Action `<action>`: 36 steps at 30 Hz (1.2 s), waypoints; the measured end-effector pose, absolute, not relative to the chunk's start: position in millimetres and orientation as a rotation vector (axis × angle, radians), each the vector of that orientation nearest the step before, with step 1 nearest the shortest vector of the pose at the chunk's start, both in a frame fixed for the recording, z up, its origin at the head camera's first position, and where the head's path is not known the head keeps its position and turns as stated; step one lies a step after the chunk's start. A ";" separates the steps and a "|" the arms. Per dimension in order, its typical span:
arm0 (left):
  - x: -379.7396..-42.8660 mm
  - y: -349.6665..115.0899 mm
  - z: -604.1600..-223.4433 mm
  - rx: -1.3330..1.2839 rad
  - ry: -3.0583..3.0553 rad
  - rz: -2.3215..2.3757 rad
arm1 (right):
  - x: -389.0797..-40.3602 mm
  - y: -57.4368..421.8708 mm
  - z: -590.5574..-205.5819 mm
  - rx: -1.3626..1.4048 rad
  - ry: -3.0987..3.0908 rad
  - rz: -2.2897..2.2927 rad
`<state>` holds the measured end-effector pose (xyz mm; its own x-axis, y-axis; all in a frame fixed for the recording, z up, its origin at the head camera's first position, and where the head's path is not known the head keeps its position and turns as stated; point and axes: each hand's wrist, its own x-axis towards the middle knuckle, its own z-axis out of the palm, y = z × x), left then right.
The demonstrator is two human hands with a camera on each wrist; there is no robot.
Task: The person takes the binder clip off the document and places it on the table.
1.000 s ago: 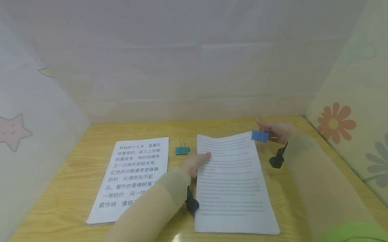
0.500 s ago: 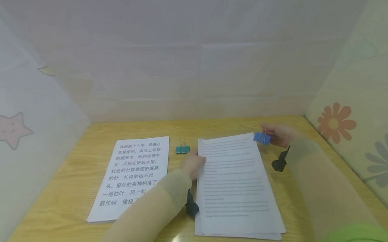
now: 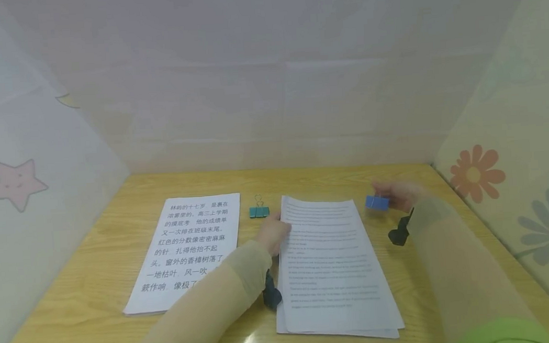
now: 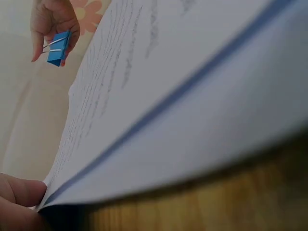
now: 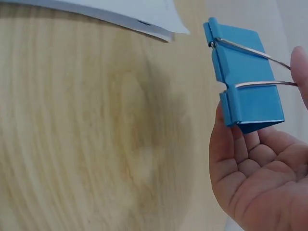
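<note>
My left hand (image 3: pixel 272 233) pinches the left edge of a stack of printed sheets (image 3: pixel 332 273). In the left wrist view, its thumb and a finger (image 4: pixel 21 192) grip the stack's edge, and the sheets bow upward. The upper sheets sit a little askew over the lower ones at the near end. Off the stack's far right corner, my right hand (image 3: pixel 400 194) holds a blue binder clip (image 3: pixel 377 203) by its wire handles. The right wrist view shows the thumb against the handles and curled fingers behind the clip (image 5: pixel 250 77), with no paper in it.
A teal binder clip (image 3: pixel 259 212) lies between the two stacks, handles pointing away. Another stack of sheets (image 3: pixel 189 239), in large Chinese print, lies to the left, partly covered by my left forearm. Patterned cloth walls (image 3: pixel 271 114) enclose the wooden table (image 3: pixel 88 288).
My right hand has moved the blue binder clip rightward and nearer, away from the stack's corner. My left thumb has drawn back toward the stack's left edge. The upper sheets have shifted askew.
</note>
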<state>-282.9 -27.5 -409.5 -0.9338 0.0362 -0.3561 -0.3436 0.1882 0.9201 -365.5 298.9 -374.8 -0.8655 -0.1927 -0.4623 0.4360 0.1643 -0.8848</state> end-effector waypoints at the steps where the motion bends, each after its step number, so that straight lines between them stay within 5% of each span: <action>1: -282.8 -27.3 -409.4 -0.295 2.182 1.798 | -364.3 299.0 -376.4 0.243 1.979 -1.720; 26: -277.8 -19.4 -392.6 -0.269 2.198 1.836 | -356.3 283.4 -394.5 0.382 2.267 -1.333; 36: -289.4 -50.6 -377.2 -0.117 2.534 1.662 | -348.3 277.1 -381.5 0.221 2.483 -1.065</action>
